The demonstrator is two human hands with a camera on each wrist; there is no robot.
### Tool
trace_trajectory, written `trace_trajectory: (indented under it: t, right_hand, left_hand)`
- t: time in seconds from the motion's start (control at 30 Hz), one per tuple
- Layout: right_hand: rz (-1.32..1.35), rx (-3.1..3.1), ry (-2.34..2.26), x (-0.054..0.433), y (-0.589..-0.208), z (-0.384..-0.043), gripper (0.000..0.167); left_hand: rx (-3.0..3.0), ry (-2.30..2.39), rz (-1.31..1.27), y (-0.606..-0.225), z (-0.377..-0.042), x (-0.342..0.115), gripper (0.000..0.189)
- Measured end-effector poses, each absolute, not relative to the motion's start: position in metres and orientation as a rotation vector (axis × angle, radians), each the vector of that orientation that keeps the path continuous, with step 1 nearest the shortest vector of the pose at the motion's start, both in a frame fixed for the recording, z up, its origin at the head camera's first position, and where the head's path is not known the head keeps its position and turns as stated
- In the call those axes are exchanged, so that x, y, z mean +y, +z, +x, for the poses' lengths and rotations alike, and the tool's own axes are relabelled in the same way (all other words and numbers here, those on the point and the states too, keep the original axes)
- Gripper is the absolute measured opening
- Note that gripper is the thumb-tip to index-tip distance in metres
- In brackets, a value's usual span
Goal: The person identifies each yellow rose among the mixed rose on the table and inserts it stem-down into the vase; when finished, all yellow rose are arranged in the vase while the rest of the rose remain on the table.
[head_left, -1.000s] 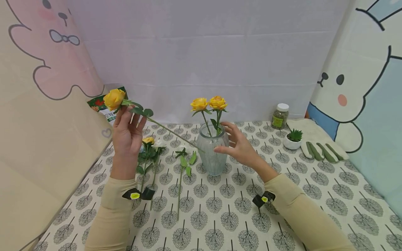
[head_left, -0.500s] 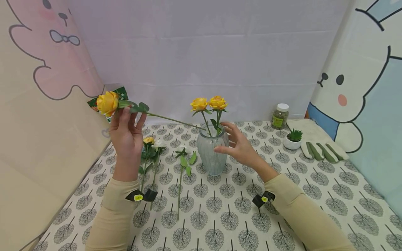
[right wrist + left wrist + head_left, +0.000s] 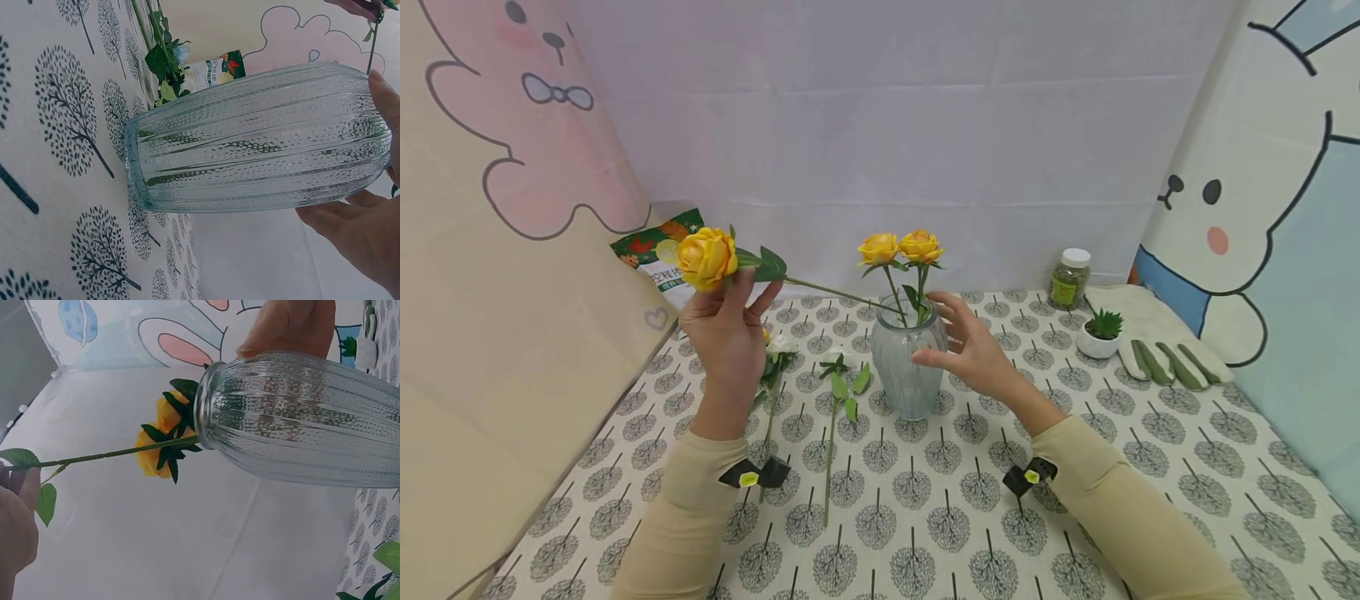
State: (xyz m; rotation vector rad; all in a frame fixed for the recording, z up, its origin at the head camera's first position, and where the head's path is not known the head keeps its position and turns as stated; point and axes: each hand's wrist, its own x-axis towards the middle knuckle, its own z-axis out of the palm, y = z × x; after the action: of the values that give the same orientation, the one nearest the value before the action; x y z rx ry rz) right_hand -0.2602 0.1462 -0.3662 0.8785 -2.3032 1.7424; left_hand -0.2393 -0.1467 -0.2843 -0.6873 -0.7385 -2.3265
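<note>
Pinched just below its bloom, a yellow rose [image 3: 707, 259] is in my left hand [image 3: 730, 333]. Its stem [image 3: 112, 454] slants down to the right, and the tip is at the mouth of a ribbed clear glass vase [image 3: 910, 367]. Two other yellow roses [image 3: 898, 247] stand upright in this vase. My right hand [image 3: 972, 350] holds the vase from the right, with thumb and fingers curved around its upper part. In the right wrist view, green stems [image 3: 181, 178] show through the glass, and the vase base rests on the cloth.
Several flowers lie left of the vase, including a white one [image 3: 782, 343] and a leafy stem [image 3: 831, 450]. Far right are a lidded jar [image 3: 1069, 279], a small potted succulent [image 3: 1099, 335] and green-white gloves [image 3: 1172, 364]. A printed packet [image 3: 662, 254] stands back left.
My left hand has moved right, toward the vase. The held rose's stem tip has risen from beside the vase to its mouth. The right hand and vase have stayed put.
</note>
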Motion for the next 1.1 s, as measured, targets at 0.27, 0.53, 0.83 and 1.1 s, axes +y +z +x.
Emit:
trace_trajectory:
  t: [0.27, 0.53, 0.83, 1.1]
  right_hand:
    - [0.896, -2.300, 1.734, 0.145, -0.367, -0.260, 0.084]
    - [0.889, -2.308, 1.738, 0.146, -0.366, -0.261, 0.085]
    - [0.907, -2.277, 1.764, 0.147, -0.366, -0.260, 0.085]
    - [0.889, -2.298, 1.742, 0.147, -0.368, -0.261, 0.085]
  left_hand:
    - [-0.877, -2.252, -0.790, -0.298, -0.242, -0.136, 0.031]
    - [-0.949, -2.187, -0.793, -0.304, -0.250, -0.127, 0.032]
    - [-0.924, -2.282, -0.710, -0.307, -0.259, -0.119, 0.026]
    - [-0.969, -2.331, -0.647, -0.307, -0.270, -0.110, 0.025]
